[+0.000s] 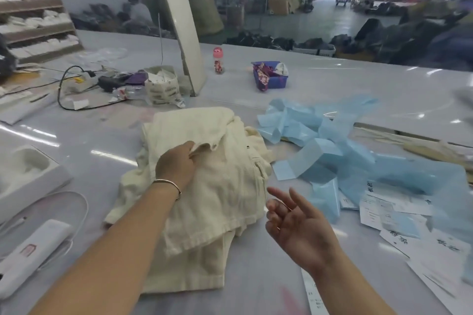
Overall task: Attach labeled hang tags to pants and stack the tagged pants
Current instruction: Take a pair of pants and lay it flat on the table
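Note:
A pile of cream pants (204, 186) lies in the middle of the grey table (332, 89). My left hand (176, 163) grips a fold of the top pair near its waistband. Just right of the pile, my right hand (294, 225) hovers palm up with relaxed fingers and holds nothing. White printed labels (399, 215) lie scattered at the right, partly under crumpled light blue plastic strips (332, 151). No hang tag is plainly visible on the pants.
A white tagging tool (33, 250) lies at the lower left on a clear tray. Cables, a paper bag (162, 88), a white post (184, 23), a small red bottle (218, 60) and a blue bin (271, 77) stand farther back.

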### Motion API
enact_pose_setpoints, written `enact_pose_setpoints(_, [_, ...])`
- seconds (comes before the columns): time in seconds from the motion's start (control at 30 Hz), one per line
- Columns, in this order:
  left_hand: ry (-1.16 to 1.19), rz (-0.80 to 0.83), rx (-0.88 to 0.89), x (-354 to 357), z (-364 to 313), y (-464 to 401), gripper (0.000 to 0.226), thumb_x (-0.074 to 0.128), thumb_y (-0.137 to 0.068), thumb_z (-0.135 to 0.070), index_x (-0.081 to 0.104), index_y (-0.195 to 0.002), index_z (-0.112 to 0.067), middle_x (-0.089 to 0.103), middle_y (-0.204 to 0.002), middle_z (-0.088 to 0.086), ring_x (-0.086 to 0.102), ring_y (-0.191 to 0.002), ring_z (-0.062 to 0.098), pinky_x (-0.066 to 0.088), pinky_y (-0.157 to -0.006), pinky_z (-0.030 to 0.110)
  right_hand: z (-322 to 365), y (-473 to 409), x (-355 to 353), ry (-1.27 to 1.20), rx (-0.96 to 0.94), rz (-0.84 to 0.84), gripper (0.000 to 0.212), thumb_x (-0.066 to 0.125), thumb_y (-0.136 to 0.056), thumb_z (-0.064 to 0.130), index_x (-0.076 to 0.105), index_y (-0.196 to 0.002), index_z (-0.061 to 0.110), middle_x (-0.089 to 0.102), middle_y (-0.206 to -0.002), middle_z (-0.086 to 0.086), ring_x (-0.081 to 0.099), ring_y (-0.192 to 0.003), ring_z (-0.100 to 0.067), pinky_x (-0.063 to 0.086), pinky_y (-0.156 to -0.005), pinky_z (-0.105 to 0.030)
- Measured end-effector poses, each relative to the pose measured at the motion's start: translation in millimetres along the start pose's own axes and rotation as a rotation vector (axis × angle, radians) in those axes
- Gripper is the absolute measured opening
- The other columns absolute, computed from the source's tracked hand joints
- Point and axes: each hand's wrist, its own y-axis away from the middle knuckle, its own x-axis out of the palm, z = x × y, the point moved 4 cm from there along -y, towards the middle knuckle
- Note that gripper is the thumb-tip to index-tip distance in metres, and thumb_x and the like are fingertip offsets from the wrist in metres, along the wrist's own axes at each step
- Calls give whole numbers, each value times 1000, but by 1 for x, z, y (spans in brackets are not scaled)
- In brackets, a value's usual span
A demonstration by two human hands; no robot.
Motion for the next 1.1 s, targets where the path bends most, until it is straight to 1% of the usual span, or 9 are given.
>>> enact_pose_setpoints(0.17, [102, -238, 422, -82, -61, 71, 25, 53, -91, -39, 50, -73, -21, 59, -64, 7, 58, -63, 35, 40, -49, 33, -1, -32, 6, 32, -3, -37, 47, 50, -86, 43, 69, -93, 1, 65, -79, -16, 62, -64, -23, 54, -60, -30])
enact_pose_setpoints(0.3, [121, 279, 654, -61, -89, 160, 17, 54, -86, -38, 61, -96, -27, 63, -96, -7, 63, -92, 17, 52, -71, 34, 12, -53, 25, 269, -55, -82, 59, 38, -92, 62, 80, -82, 21, 76, -86, -2, 73, -76, -14, 56, -63, -23])
enact_pose_setpoints(0.43, [269, 727, 382, -20, -41, 180, 58, 75, -77, -50, 58, -130, -36, 48, -136, -19, 40, -127, -7, 32, -109, 20, 10, -76, 28, 528, 46, -223, 34, 61, -92, 20, 62, -123, 7, 70, -109, -16, 68, -89, -31, 55, -72, -37])
enact_pose_setpoints(0.6, [580, -91, -393, -35, 66, 143, 35, 67, -87, -39, 64, -113, -15, 63, -108, 1, 60, -106, 23, 45, -88, 33, -2, -40, 19, 547, 27, 69, 32, 63, -82, 1, 68, -113, 4, 67, -109, -23, 68, -96, -34, 56, -73, -39])
enact_pose_setpoints(0.7, [1473, 247, -801, -13, 83, 136, 46, 64, -88, -41, 65, -119, -7, 68, -109, 12, 64, -102, 31, 51, -82, 36, -4, 0, 0, 323, -202, 398, 45, 27, -104, 6, 22, -143, -15, 28, -147, -35, 26, -138, -45, 20, -114, -52])
enact_pose_setpoints(0.8, [1576, 370, -793, -6, 76, 141, 46, 77, -72, -22, 70, -113, -2, 70, -113, 19, 70, -98, 30, 58, -73, 34, -24, 3, 0, 163, 77, 409, 83, 51, -91, 56, 29, -147, -1, 34, -148, -27, 33, -138, -39, 24, -114, -51])
enact_pose_setpoints(0.93, [1557, 266, -673, -16, 74, 156, 45, 77, -59, -6, 71, -101, 8, 71, -104, 25, 71, -89, 34, 59, -65, 35, -14, -18, -7, 291, 231, 194, 66, 88, -55, 17, 67, -114, -3, 70, -100, -23, 71, -82, -35, 59, -68, -41])
enact_pose_setpoints(1.03, [1749, 325, -484, -42, 80, 172, 44, 78, -68, -11, 71, -109, 3, 68, -111, 25, 68, -101, 35, 57, -79, 39, 7, -10, 4, 330, 95, 259, 53, 69, -74, 11, 58, -122, -9, 63, -118, -28, 64, -102, -38, 52, -90, -44])
enact_pose_setpoints(1.1, [1974, 340, -328, -59, 78, 176, 53, 50, -98, -24, 41, -139, 9, 44, -140, 32, 43, -132, 38, 36, -110, 45, 9, 5, 8, 213, 103, 385, 58, 66, -86, 26, 50, -132, -6, 52, -133, -28, 52, -121, -41, 34, -105, -50])
